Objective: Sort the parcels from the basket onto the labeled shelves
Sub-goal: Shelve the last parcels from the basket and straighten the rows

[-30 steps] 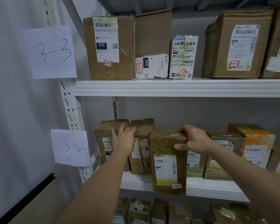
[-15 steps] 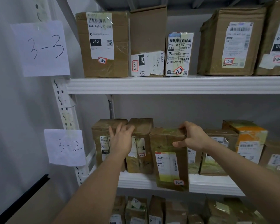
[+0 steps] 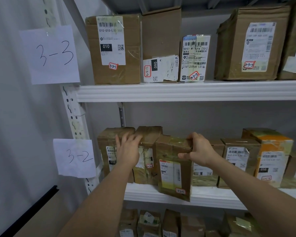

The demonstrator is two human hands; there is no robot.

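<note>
A taped brown parcel (image 3: 173, 170) with a yellow-white label and a red-edged sticker stands upright on the middle shelf (image 3: 212, 196), its front overhanging the shelf edge. My right hand (image 3: 197, 148) grips its top right corner, thumb on the front face. My left hand (image 3: 127, 148) lies with straight fingers against the fronts of two brown parcels (image 3: 147, 156) standing to the left. A paper sign "3-2" (image 3: 74, 158) marks this shelf; another paper sign "3-3" (image 3: 50, 54) marks the upper shelf (image 3: 186, 90).
More labelled boxes (image 3: 243, 161) fill the middle shelf to the right, one with orange tape (image 3: 272, 156). Several boxes (image 3: 114, 48) stand on the upper shelf. Parcels (image 3: 150, 223) crowd the shelf below. A white upright post (image 3: 73, 120) and a wall are on the left.
The parcel under my right hand has slid a little further back onto the middle shelf. My left hand stays against the two left parcels. The view has shifted slightly.
</note>
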